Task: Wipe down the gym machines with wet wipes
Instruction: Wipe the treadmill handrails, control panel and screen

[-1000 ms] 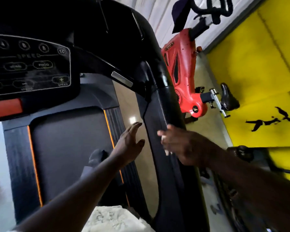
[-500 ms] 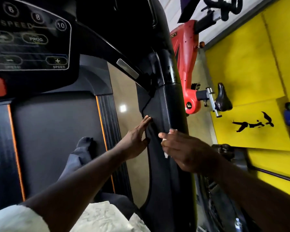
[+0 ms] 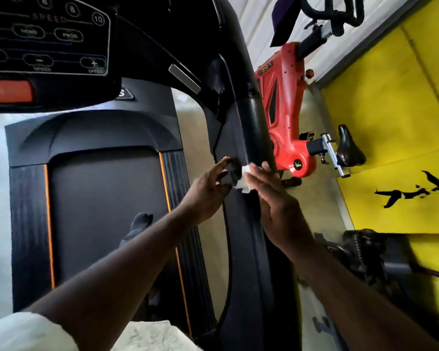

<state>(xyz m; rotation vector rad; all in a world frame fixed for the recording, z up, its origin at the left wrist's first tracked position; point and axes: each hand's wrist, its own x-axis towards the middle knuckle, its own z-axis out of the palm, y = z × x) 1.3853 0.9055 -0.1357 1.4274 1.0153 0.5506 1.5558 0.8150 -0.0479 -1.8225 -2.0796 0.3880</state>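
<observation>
- On the right side post (image 3: 241,236) of the treadmill (image 3: 99,198), just below the padded handrail (image 3: 254,127), you have the white wipe (image 3: 243,179) against the black surface.
- Your right hand (image 3: 279,211) lies over the wipe from the outer side of the post. Its fingers (image 3: 261,171) are almost straight and push the wipe flat; they are not closed round it. The thumb I cannot see.
- Your left hand (image 3: 205,191) is at the inner side of the post, just beside the wipe. Its fingers (image 3: 222,163) are curled round the inner edge of the post and grip it.
- This grip is new. One second ago the left hand was open in the air, apart from the post. Half a second ago it only touched the edge with straight fingers.
- I judge that you now brace yourself on the post, so the right hand can rub harder.
- The wiping of this post looks still in progress. The handrail above it and the red bike (image 3: 287,110) beyond it probably remain to do.
</observation>
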